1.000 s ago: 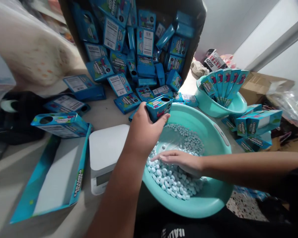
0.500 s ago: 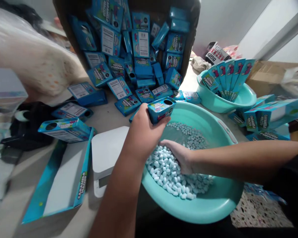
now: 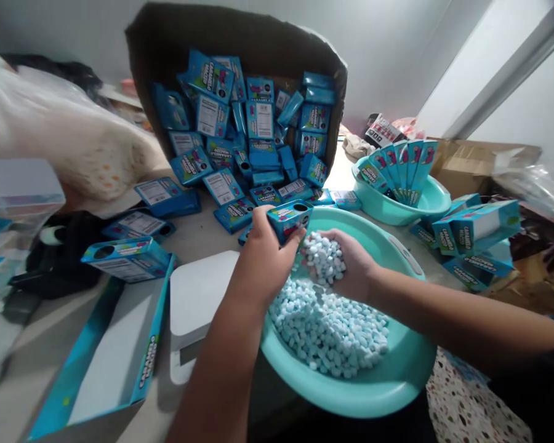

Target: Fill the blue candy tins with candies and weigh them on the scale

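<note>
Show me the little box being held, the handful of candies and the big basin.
small box [image 3: 286, 221]: head view, its printed front side.
handful of candies [image 3: 324, 258]: head view, middle of the heap.
big basin [image 3: 360, 397]: head view, near wall.

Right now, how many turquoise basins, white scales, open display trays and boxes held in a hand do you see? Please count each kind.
Turquoise basins: 2, the large basin with candies, the small basin with fanned boxes.
White scale: 1.
Open display tray: 1.
Held box: 1, in the left hand.
Total: 5.
</note>
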The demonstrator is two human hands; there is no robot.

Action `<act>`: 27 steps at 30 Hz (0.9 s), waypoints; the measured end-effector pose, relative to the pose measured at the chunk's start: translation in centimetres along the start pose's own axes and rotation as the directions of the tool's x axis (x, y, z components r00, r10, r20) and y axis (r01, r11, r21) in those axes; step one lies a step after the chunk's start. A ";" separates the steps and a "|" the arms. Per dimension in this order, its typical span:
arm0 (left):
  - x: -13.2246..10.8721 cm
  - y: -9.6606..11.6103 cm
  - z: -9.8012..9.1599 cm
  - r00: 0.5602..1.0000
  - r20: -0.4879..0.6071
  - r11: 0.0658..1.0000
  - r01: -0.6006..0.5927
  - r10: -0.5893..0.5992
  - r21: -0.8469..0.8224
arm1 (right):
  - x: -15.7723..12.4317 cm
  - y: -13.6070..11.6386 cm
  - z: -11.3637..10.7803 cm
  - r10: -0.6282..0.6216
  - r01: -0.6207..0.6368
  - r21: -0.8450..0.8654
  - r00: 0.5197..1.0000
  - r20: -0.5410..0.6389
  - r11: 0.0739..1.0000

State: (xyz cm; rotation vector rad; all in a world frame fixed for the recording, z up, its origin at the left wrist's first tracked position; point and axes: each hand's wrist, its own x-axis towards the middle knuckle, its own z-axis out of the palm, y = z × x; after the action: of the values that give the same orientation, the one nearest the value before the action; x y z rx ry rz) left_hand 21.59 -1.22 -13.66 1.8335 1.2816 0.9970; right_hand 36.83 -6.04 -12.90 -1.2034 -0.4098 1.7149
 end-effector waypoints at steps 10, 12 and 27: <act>-1.3 0.7 0.1 0.847 0.506 0.951 -0.270 0.162 0.148 | -1.4 -5.4 -0.9 -0.388 0.404 0.319 0.914 -0.117 0.857; -1.6 0.9 0.1 0.815 0.551 0.951 -0.287 0.178 0.118 | -1.2 -5.5 -1.4 -0.466 0.481 0.242 0.877 -0.120 0.843; -1.4 0.7 0.2 0.876 0.435 0.966 -0.254 0.207 0.052 | -2.1 -4.8 -1.3 -0.614 0.535 -0.402 0.785 -0.089 0.743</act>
State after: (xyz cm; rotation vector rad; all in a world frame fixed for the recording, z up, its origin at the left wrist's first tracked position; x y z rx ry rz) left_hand 21.73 -2.81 -13.48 2.1777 0.8760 0.5971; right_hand 40.46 -5.80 -8.97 -1.3229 -0.8917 0.9736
